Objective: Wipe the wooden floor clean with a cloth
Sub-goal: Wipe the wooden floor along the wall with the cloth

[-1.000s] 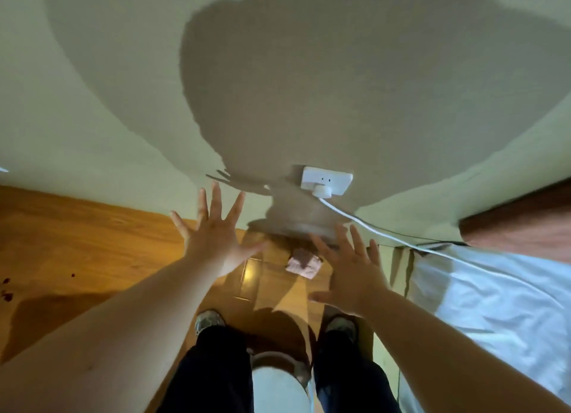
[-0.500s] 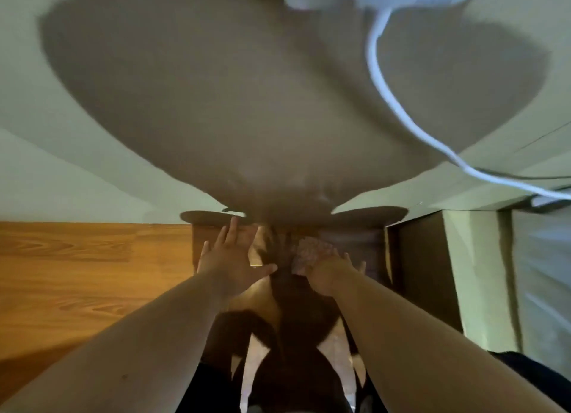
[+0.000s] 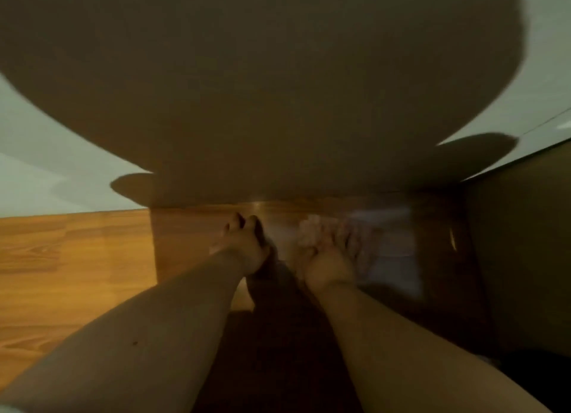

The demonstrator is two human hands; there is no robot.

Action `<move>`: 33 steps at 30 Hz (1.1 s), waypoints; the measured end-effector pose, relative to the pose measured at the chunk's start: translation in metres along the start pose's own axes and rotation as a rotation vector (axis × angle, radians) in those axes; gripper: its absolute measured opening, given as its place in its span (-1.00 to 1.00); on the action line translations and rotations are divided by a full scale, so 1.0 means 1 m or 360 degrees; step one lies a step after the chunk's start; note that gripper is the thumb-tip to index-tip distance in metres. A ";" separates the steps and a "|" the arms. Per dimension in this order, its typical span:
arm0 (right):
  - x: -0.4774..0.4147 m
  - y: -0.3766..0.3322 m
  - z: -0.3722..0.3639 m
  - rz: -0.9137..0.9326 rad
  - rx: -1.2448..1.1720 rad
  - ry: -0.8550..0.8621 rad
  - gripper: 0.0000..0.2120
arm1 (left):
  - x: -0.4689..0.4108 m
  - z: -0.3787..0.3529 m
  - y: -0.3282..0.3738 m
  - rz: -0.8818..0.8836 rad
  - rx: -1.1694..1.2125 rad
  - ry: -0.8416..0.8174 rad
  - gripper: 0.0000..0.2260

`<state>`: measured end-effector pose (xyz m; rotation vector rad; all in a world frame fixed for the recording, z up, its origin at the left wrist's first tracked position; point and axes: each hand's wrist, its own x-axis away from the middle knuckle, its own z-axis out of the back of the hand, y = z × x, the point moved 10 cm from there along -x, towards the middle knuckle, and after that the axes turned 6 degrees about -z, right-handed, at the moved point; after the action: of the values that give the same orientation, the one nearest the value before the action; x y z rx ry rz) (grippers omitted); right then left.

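Nothing legible here — no text, label, brand or number. The pale wall (image 3: 46,180), the wooden floor (image 3: 61,273) and the pinkish cloth (image 3: 312,235) seem plain, as far as the motion blur and deep shadow allow.

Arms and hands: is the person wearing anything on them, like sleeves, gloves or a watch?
Both forearms are bare, no sleeves in sight. The left hand and right hand wear no gloves; no watch or ring shows, though the view is dim and blurred. A small dark spot marks the left forearm.
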<state>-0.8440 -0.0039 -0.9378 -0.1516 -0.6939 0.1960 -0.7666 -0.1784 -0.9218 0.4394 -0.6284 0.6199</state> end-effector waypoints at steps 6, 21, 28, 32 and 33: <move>-0.017 -0.008 0.006 0.0816 0.0475 0.0073 -0.43 | 0.006 -0.003 -0.022 0.0129 -0.0044 -0.0002 -0.14; 0.014 -0.050 -0.002 0.1107 0.0394 -0.0041 -0.40 | 0.007 -0.020 -0.024 -0.0040 0.0078 -0.0171 -0.21; -0.058 0.165 0.121 -0.0397 -0.0078 0.0668 -0.45 | 0.019 -0.024 -0.032 -0.0072 0.0076 -0.0193 -0.13; -0.050 0.117 0.089 -0.0395 0.0124 0.0489 -0.38 | 0.021 -0.027 -0.024 -0.0034 0.0039 -0.0123 -0.12; -0.044 0.088 0.070 -0.0167 0.0186 0.0371 -0.39 | 0.022 -0.028 -0.021 -0.0010 0.0044 -0.0107 -0.12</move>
<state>-0.9331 0.0762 -0.9297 -0.0252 -0.4559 0.1153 -0.7274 -0.1696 -0.9322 0.4893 -0.6830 0.6104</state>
